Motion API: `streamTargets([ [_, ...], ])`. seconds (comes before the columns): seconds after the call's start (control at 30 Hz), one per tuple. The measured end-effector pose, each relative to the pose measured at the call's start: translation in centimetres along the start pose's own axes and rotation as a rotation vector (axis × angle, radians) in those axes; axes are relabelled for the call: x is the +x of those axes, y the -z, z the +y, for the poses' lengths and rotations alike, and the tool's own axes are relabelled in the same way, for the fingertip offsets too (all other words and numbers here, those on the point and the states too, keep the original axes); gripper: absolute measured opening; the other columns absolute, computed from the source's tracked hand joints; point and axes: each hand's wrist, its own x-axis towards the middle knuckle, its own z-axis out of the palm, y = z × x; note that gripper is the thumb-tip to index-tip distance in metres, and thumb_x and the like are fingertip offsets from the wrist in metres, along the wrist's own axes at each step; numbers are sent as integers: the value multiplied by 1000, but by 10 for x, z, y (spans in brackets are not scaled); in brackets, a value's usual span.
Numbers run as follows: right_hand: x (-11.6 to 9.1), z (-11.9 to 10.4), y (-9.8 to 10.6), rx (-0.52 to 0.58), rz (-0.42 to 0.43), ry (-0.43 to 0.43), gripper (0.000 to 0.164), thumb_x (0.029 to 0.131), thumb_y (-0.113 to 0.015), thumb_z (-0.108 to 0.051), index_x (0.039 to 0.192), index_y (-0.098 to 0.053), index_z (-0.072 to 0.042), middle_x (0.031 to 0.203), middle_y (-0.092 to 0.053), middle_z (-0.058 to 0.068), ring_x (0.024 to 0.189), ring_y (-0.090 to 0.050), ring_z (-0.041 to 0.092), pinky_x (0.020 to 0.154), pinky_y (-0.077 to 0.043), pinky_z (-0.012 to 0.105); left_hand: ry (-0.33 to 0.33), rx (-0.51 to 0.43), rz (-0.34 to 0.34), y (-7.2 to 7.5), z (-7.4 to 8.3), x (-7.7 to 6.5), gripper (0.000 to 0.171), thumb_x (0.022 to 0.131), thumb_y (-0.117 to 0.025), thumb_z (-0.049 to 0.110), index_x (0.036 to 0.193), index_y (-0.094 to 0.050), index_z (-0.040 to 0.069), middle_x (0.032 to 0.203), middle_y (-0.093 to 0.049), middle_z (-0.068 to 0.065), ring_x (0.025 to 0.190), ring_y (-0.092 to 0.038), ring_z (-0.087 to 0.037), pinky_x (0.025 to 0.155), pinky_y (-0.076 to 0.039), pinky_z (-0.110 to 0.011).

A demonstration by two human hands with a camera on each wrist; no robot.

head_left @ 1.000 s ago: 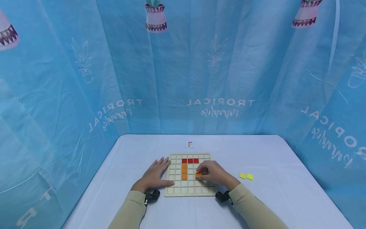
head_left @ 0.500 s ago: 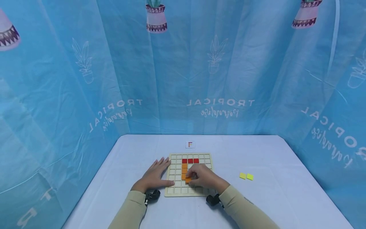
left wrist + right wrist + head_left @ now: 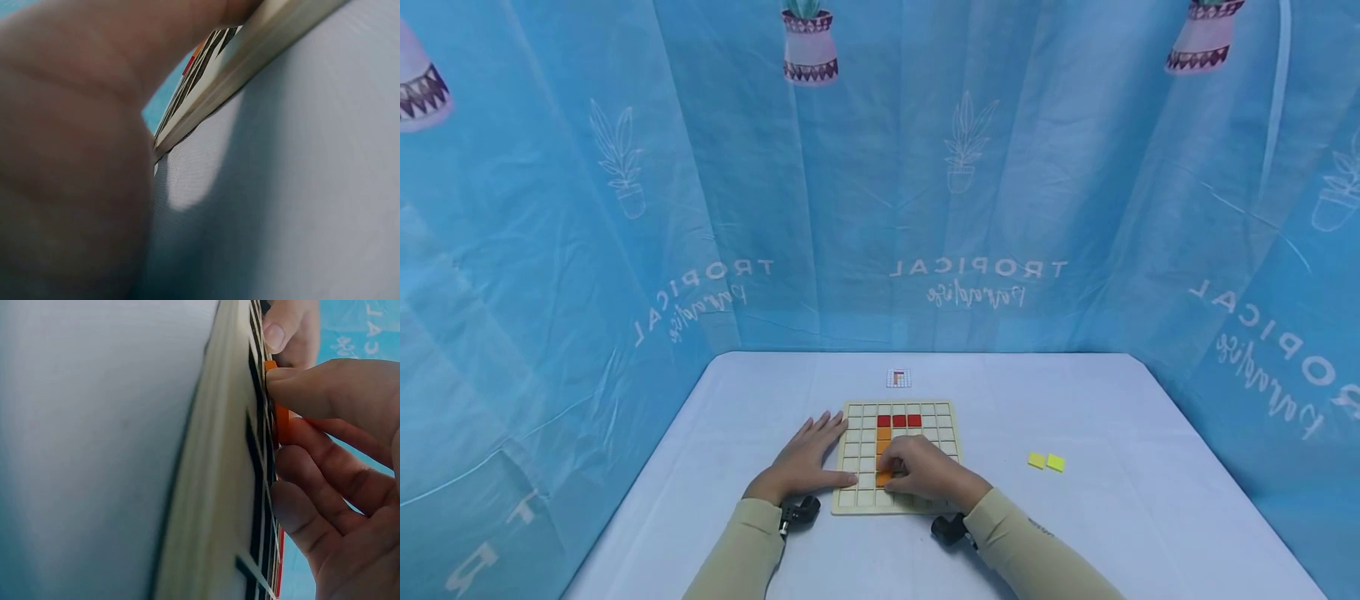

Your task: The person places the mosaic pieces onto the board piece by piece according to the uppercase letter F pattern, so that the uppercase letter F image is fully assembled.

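A wooden grid board (image 3: 943,434) lies on the table. Along its left edge rests my left hand (image 3: 805,458), fingers spread and straight, the thumb reaching onto the rim. My right hand (image 3: 927,469) is low over the board and pinches an orange square tile (image 3: 282,425) between thumb and fingers. That tile is at the lower end of a column of orange tiles (image 3: 883,434), partly covered by the fingers. Three red tiles (image 3: 900,421) form a row at the top of the column. In the left wrist view, the board's side runs beside my thumb.
Two yellow tiles (image 3: 1056,462) lie on the table to the right of the board. Behind the board is a small pattern card (image 3: 898,378) with a printed grid. Blue printed curtains (image 3: 865,208) surround the white table (image 3: 1015,392).
My right hand has moved left across the board with the orange tile and lowered it at the foot of the orange column. My left hand has stayed in place.
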Motion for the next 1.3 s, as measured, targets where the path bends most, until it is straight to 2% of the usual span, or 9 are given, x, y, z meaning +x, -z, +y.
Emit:
streamTargets([
  [0.23,-1,-2,-2,-11,10,-35,21,88,-89,-17,106,-81,-22,98,-66,-20,88,-59,4,83,-54,21,-9,10,-2,1,0,0,117,79,-64,86,166,-36,13,172,-27,-3,159,-13,-26,127,-8,-49],
  [0.47,-4,1,-3,-18,50,-6,22,87,-90,-17,106,-80,-21,99,-67,-20,87,-58,4,82,-54,22,-14,8,3,0,-1,2,116,79,-64,86,165,-36,13,172,-26,-3,159,-13,-25,127,-9,-49],
  [0.7,-15,8,-1,68,98,-18,21,89,-87,-14,107,-80,-20,97,-66,-17,86,-60,4,79,-55,23,-7,-13,3,3,3,-1,117,78,-66,85,165,-38,12,171,-28,-4,159,-14,-27,127,-9,-49],
  [0.87,-30,10,12,128,136,-3,20,91,-85,-12,111,-78,-13,104,-70,-6,91,-65,12,81,-58,28,4,-24,2,3,3,-1,117,78,-67,85,165,-38,13,171,-27,-3,159,-13,-26,127,-9,-48],
  [1.0,-44,18,29,128,176,7,21,92,-83,-8,112,-76,-7,109,-71,4,94,-67,21,84,-59,34,3,-24,11,2,2,0,117,77,-66,85,165,-38,14,171,-28,-2,159,-13,-25,127,-9,-48],
  [1.13,-60,32,44,119,226,-58,22,93,-82,-7,114,-75,-7,112,-71,5,96,-66,19,85,-59,38,6,-26,14,2,3,0,117,76,-66,86,165,-38,14,171,-28,-2,159,-14,-25,127,-10,-48],
  [1.3,-79,61,60,90,319,-158,23,93,-82,-6,114,-75,-8,111,-71,3,97,-66,17,86,-58,40,4,-14,14,1,2,-1,117,77,-66,86,165,-39,13,171,-29,-3,159,-14,-26,127,-10,-49],
])
